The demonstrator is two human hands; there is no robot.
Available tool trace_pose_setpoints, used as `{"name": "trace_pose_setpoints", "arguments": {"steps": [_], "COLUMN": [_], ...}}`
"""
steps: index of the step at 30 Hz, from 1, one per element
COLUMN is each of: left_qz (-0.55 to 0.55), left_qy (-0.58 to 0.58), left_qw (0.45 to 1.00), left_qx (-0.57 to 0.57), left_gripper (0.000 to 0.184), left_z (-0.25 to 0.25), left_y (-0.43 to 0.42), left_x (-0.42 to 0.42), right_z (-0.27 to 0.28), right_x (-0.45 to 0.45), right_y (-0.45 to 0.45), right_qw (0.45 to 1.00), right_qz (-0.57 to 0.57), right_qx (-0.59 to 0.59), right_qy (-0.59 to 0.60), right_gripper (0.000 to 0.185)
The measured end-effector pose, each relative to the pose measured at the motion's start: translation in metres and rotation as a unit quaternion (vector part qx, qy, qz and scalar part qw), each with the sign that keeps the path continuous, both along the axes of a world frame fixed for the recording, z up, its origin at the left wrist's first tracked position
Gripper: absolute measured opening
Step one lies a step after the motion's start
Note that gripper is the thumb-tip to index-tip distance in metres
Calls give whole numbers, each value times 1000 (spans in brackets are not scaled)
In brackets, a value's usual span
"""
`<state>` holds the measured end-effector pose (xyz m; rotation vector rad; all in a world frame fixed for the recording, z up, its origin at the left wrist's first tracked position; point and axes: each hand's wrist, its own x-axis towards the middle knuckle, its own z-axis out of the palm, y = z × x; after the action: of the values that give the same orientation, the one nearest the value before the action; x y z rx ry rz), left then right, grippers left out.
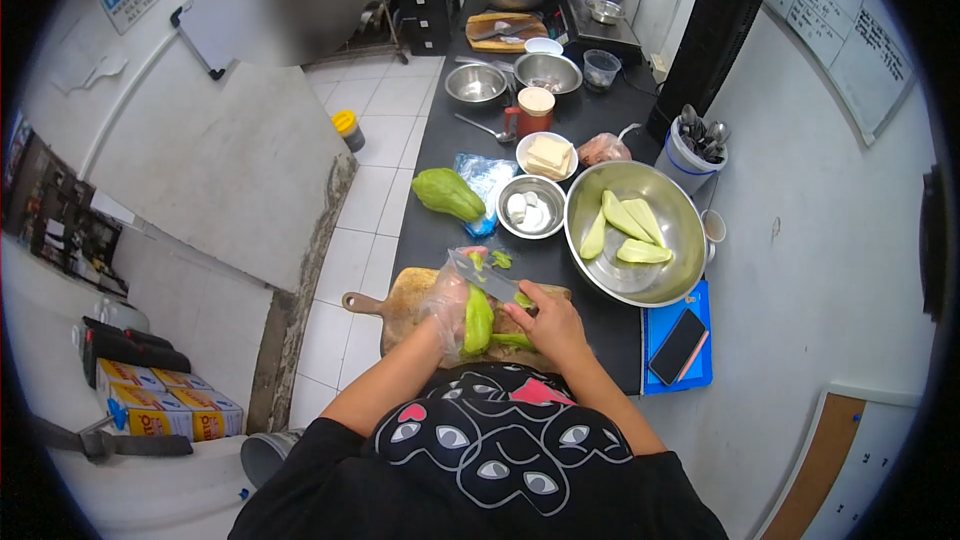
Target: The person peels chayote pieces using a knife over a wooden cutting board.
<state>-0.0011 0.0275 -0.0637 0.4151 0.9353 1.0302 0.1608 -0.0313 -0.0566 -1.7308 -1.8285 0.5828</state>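
Note:
My left hand (447, 308), in a clear plastic glove, is closed around a bright green chayote piece (479, 320) above a wooden cutting board (402, 302). My right hand (548, 323) grips a knife (484, 277), its wide grey blade pointing up and left across the top of the piece. The knife's handle is mostly hidden by my fingers. Green peel (512, 341) lies on the board by my right hand, and more green scraps (501, 260) are just beyond the blade. A whole chayote (448, 194) rests farther up the counter at the left.
Right of the board stands a large steel bowl (682, 262) with several pale peeled wedges. Beyond are a small bowl of white pieces (530, 210), a dish of yellowish blocks (548, 154) and a red mug (535, 112). A phone (679, 347) lies on a blue item at the right edge.

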Motion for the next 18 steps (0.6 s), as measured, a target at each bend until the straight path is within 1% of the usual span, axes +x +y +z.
{"name": "trace_pose_setpoints", "arguments": {"steps": [3, 4, 6, 7, 8, 9, 10, 11, 12, 14, 15, 18], "left_qz": [-1, -36, -105, -161, -155, -148, -140, -159, -153, -140, -141, -143], "left_qy": [75, 124, 219, 267, 232, 196, 160, 71, 26, -61, -29, 54], "left_qw": [997, 991, 964, 950, 960, 968, 974, 981, 983, 980, 980, 978], "left_qx": [-25, 20, 107, 28, -8, -44, -81, -89, -103, -131, -137, -140], "left_gripper": [27, 29, 34, 41, 42, 44, 46, 46, 45, 43, 42, 39], "left_z": [-17, -24, -39, -37, -35, -17, -8, -23, -29, -39, -39, -33], "left_y": [6, 2, -13, -15, -14, -14, -14, -7, -4, -1, -2, -2], "left_x": [6, 7, 9, 11, 12, 13, 15, 6, 2, -4, -3, 6], "right_z": [9, 6, -10, -22, -36, -39, -41, -42, -40, -35, -32, -21], "right_x": [-1, -1, -2, 0, 6, 9, 10, 11, 12, 9, 7, 2], "right_y": [4, 4, 7, 11, 16, 18, 18, 18, 18, 17, 16, 20], "right_qw": [993, 993, 994, 995, 995, 994, 986, 972, 953, 918, 897, 897], "right_qz": [3, -6, -22, -21, -19, -18, -21, -23, -26, -38, -45, -38], "right_qx": [-110, -100, -82, -58, -34, -10, -64, -118, -170, -226, -253, -263], "right_qy": [51, 55, 64, 78, 91, 105, 154, 203, 250, 323, 358, 353], "right_gripper": [46, 45, 44, 44, 44, 44, 44, 44, 44, 42, 42, 38]}}
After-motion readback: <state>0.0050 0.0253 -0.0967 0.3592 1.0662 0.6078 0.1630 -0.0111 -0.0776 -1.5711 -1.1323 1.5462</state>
